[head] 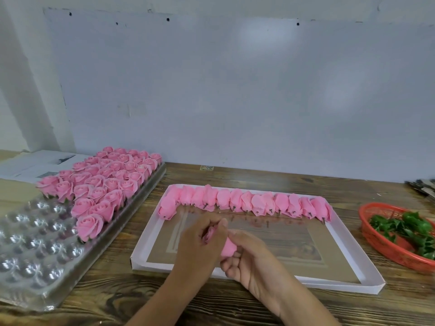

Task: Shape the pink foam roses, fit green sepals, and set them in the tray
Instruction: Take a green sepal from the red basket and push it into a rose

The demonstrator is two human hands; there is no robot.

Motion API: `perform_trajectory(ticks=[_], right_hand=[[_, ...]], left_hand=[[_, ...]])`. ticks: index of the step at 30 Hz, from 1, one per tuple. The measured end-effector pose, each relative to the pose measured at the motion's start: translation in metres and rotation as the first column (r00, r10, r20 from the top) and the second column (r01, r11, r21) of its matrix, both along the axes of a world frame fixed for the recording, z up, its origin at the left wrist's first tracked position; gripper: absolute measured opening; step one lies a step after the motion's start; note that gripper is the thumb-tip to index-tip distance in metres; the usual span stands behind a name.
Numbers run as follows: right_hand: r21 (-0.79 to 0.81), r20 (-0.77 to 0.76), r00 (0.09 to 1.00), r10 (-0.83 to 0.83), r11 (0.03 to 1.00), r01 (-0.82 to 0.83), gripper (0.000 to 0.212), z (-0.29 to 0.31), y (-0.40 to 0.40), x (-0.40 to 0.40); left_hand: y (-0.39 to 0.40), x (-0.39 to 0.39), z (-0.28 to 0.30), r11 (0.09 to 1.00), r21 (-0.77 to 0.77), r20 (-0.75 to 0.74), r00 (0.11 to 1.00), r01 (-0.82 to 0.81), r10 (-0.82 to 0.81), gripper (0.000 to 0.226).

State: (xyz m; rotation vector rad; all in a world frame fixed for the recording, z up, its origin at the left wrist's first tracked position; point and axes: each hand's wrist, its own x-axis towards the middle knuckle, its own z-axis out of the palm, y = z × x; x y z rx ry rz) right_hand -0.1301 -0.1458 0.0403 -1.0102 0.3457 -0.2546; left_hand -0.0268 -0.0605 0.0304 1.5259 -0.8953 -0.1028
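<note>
— Holding one pink foam rose (227, 248) between both hands (226, 245), are we?

— We are. Our left hand (200, 243) curls round its upper end, thumb and fingertips pinching the petals; our right hand (249, 262) cups the lower part from beneath, fingers bent round it. The rose sits right where the two meet, above the near-left part of the white shallow box (348, 241).

— And the other unshaped ones?

— We see a row of closed pink buds (247, 204) lying along the far edge of that box, stubs pointing toward us, one more bud turning the corner at the left end.

— Where do the finished ones stand?

— In the clear plastic tray (35, 250) to our left on the desk (235, 307). Its far part is packed with opened roses (101, 184); the near cups are bare and shiny.

— The green sepals?

— We find them heaped in a red basket (376, 241) at the right edge, the sepals (409, 229) well apart from our hands. Papers (30, 165) lie behind the tray, against the pale wall.
</note>
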Motion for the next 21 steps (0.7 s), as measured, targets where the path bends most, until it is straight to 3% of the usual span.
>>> perform_trajectory(ticks=[2,4,6,8,13,15,19,21], right_hand=[[-0.075,-0.012,1.0,-0.014,0.997,0.013,0.038,0.001,0.0,-0.001],[-0.281,-0.052,0.998,-0.041,0.959,0.024,0.03,0.001,0.0,-0.003],[-0.544,-0.059,0.987,-0.151,0.834,0.095,0.016,-0.002,-0.001,-0.003],[-0.683,0.002,0.972,-0.234,0.71,0.172,0.026,-0.007,-0.001,-0.002],[-0.718,0.111,0.961,-0.251,0.649,0.253,0.048,-0.012,0.004,0.0],[-0.706,0.114,0.954,-0.279,0.653,0.275,0.041,-0.013,0.004,0.0],[-0.569,0.117,0.965,-0.234,0.781,0.258,0.012,-0.012,0.003,0.002],[-0.508,0.09,0.964,-0.251,0.821,0.261,0.009,-0.013,0.001,0.004]], left_hand=[[-0.001,0.002,-0.002,1.0,-0.001,-0.049,0.998,-0.031,0.031,0.032],[-0.003,0.007,-0.003,0.997,0.005,-0.102,0.992,-0.071,0.071,0.032],[-0.003,0.009,-0.003,0.996,0.019,-0.141,0.986,-0.082,0.084,0.029],[-0.004,0.008,-0.004,0.997,0.032,-0.173,0.982,-0.071,0.075,0.033],[-0.005,0.008,-0.005,0.998,0.044,-0.274,0.96,-0.053,0.063,0.033],[-0.004,0.007,-0.005,0.998,0.032,-0.239,0.97,-0.049,0.055,0.035],[-0.002,0.001,-0.003,0.996,0.014,-0.05,0.995,-0.084,0.085,0.035],[-0.002,0.001,-0.004,0.994,0.013,-0.011,0.994,-0.105,0.105,0.033]])
